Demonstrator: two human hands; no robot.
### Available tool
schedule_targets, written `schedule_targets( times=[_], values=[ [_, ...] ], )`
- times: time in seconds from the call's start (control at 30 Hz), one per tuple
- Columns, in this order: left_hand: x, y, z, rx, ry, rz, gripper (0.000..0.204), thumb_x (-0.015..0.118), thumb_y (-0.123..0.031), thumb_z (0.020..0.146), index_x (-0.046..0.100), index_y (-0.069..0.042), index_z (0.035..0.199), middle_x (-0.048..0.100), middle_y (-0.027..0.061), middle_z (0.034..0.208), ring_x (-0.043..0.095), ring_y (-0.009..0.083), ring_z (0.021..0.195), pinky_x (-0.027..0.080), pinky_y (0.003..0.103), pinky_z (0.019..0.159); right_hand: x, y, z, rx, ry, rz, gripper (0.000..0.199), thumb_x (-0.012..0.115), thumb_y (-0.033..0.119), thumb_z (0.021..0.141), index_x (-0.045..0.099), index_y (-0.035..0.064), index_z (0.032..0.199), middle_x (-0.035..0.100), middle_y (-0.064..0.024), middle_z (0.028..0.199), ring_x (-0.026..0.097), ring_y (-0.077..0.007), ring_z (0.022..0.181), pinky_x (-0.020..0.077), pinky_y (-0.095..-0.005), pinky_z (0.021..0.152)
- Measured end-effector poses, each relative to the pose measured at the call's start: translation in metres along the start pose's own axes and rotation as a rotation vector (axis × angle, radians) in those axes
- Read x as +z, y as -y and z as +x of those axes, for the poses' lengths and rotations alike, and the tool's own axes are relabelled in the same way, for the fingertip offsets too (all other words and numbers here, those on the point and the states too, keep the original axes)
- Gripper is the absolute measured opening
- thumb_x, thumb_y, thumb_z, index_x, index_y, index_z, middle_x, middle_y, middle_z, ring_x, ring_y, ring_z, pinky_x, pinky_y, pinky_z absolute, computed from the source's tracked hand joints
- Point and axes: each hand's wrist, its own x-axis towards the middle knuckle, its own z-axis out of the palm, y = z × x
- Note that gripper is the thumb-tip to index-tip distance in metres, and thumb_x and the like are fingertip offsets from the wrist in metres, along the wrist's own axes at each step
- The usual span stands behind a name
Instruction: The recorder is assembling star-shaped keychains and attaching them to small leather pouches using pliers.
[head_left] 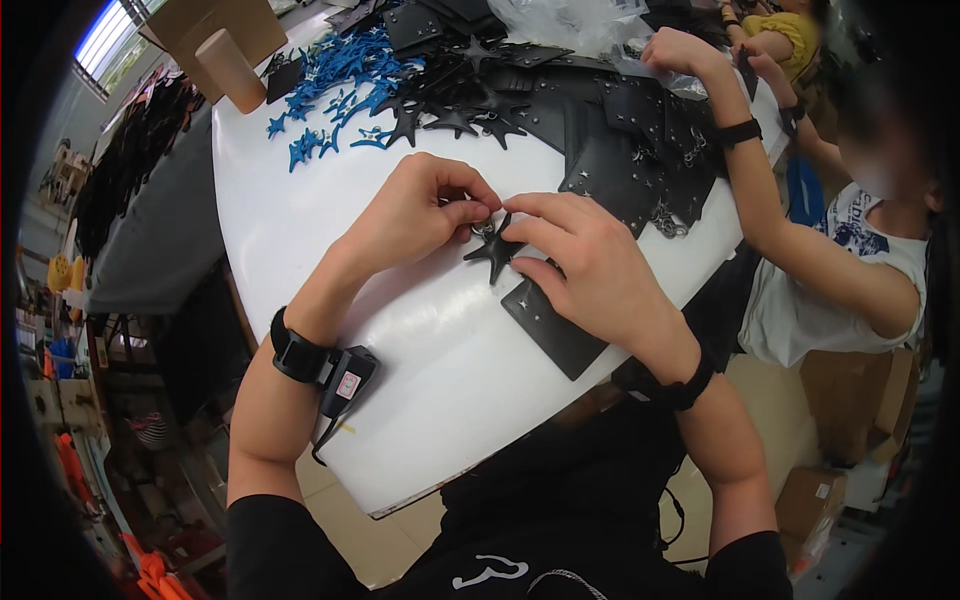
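Both hands pinch a black star (495, 250) just above the bench (300, 230): left grip (425, 205) clamped on its upper point, right grip (575, 255) on its side. Keep the star level over the black card (555, 335) directly beneath the right grip. Steady the small ring (483, 228) between the fingertips.

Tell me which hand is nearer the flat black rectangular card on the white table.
Right. The right hand lies over the flat black rectangular card, covering its upper end; the left hand sits farther up-left.
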Motion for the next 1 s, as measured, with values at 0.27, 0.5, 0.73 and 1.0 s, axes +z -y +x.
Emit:
schedule_targets(
  times=[0.27, 0.5, 0.73, 1.0],
  values=[
    [0.001, 0.006, -0.006, -0.041, -0.045, -0.043, 0.008, 0.071, 0.001, 0.102, 0.078, 0.004, 0.104, 0.075, 0.0039, 0.084, 0.064, 0.0077, 0.068, 0.051, 0.026, 0.062, 0.007, -0.006, -0.002, -0.01, 0.121, -0.002, 0.016, 0.066, 0.001, 0.091, 0.074, 0.0026, 0.105, 0.077, -0.0091, 0.115, 0.071, -0.0302, 0.108, 0.0565, -0.0431, 0.097],
    [-0.001, 0.009, -0.001, 0.109, -0.039, 0.083, 0.011, 0.073, -0.005, 0.104, 0.077, 0.004, 0.107, 0.074, 0.0029, 0.083, 0.062, 0.0072, 0.071, 0.049, 0.026, 0.065, 0.01, -0.006, 0.0, 0.017, 0.083, 0.013, 0.018, 0.065, -0.001, 0.09, 0.071, 0.0047, 0.105, 0.076, -0.0058, 0.119, 0.07, -0.0297, 0.109, 0.0541, -0.0416, 0.095],
    [0.002, 0.007, -0.003, 0.06, -0.072, -0.003, 0.009, 0.074, -0.003, 0.102, 0.076, 0.004, 0.107, 0.074, 0.0028, 0.081, 0.063, 0.0069, 0.069, 0.049, 0.026, 0.063, 0.01, -0.005, 0.0, 0.004, 0.086, -0.008, 0.023, 0.06, -0.004, 0.09, 0.069, 0.0054, 0.108, 0.073, -0.0085, 0.114, 0.069, -0.0312, 0.108, 0.0533, -0.0435, 0.096],
    [0.001, 0.001, -0.005, 0.123, -0.141, 0.021, 0.008, 0.075, -0.003, 0.101, 0.076, 0.004, 0.105, 0.073, 0.0025, 0.081, 0.063, 0.0069, 0.067, 0.049, 0.025, 0.06, 0.007, -0.003, 0.001, 0.007, 0.126, 0.024, 0.026, 0.06, -0.005, 0.09, 0.069, 0.0042, 0.113, 0.073, -0.0119, 0.118, 0.068, -0.0336, 0.115, 0.0544, -0.0448, 0.101]
  ],
)
